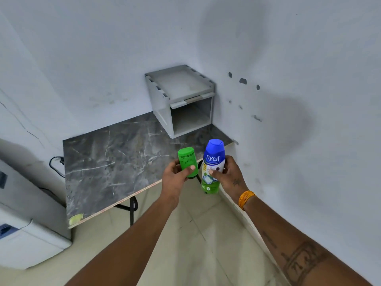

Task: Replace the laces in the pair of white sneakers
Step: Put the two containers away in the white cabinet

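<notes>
1. White sneakers, the pair the task is about, are nowhere in this view, and neither are any laces; which way they lie from either hand cannot be told.
2. The left hand (175, 178) is wrapped around a small bright green plastic cylindrical container (187, 162), thumb across its front, its long axis leaning up and slightly left.
3. The right hand (227, 174) grips a tall powder bottle with a blue cap, white label and green base (213, 162), held nearly upright, just to the right of the green container; the two nearly touch.
4. Both hands hover over the near right corner of the dark grey marble-patterned tabletop (107, 162). Beyond the hands, against the wall corner, stands a pale grey open-fronted plastic shelf box (181, 96), which looks empty.
5. My reading: both hands are occupied, so neither is nearer to the sneakers in any useful sense. Setting the two items down probably comes before any lacing can start.
</notes>
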